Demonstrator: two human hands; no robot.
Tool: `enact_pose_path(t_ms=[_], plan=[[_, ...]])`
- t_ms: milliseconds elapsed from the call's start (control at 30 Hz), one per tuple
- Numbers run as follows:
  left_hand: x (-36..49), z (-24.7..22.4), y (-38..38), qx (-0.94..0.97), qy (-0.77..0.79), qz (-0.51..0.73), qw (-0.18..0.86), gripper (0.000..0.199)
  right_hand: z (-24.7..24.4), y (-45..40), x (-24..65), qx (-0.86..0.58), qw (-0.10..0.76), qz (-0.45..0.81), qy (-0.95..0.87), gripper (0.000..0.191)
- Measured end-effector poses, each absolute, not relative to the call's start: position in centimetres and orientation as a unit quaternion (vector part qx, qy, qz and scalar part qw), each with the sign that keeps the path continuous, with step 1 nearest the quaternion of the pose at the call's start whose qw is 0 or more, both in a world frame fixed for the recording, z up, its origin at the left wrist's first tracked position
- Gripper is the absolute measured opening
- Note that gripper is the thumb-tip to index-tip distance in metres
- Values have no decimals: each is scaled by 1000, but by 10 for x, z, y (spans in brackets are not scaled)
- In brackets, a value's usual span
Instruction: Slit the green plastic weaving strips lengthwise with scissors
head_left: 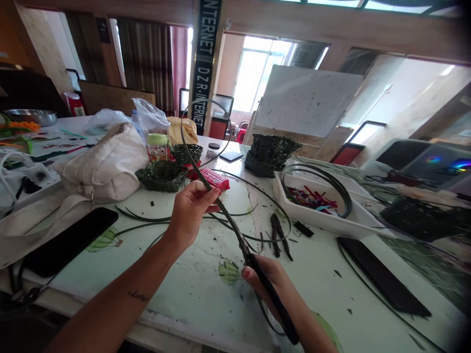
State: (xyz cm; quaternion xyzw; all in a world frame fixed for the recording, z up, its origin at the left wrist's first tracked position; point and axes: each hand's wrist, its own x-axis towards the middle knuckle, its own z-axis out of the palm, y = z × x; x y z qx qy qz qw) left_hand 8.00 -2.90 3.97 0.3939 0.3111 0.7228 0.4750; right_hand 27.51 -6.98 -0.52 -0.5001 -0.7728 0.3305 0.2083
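Note:
My left hand [194, 206] pinches a long dark green flat strip [228, 215] between thumb and fingers. One end of the strip curls up in a wide loop above that hand, and the rest slants down to the right. Black-handled scissors [274, 301] are in my right hand [272, 279], with the blades pointing up along the strip's lower part; whether they are cutting into it I cannot tell. Beyond my left hand lies a red packet [214, 179]. More loose strips [147, 218] curve across the table below and around my hands.
Pliers [280, 235] lie right of my hands, beside a white tray [331, 223] holding coiled strips and colourful scraps. Dark woven baskets [270, 156] stand at the back. A beige bag [105, 164] and a black phone [69, 240] are on the left, a long black object [382, 274] on the right.

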Motion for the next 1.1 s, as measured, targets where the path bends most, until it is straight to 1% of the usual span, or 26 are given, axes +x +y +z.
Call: enact_pose_path(t_ms=[133, 267, 467, 600, 767, 933, 1100], plan=[[80, 40, -29, 394, 317, 718, 479, 27, -1, -71, 274, -493, 202, 326, -781, 44], [79, 39, -28, 388, 318, 715, 487, 27, -3, -72, 272, -499, 216, 328, -772, 41], [79, 40, -28, 381, 317, 718, 488, 27, -15, -70, 270, -505, 248, 352, -748, 48], [78, 39, -27, 377, 322, 716, 491, 27, -17, -68, 269, -516, 236, 363, -739, 50], [78, 39, -26, 379, 328, 713, 491, 28, -14, -70, 269, -523, 245, 333, -745, 49], [78, 35, -24, 382, 334, 703, 498, 28, -15, -68, 272, -514, 227, 342, -753, 49], [85, 31, -26, 394, 333, 689, 508, 25, -14, -67, 273, -510, 231, 327, -761, 51]])
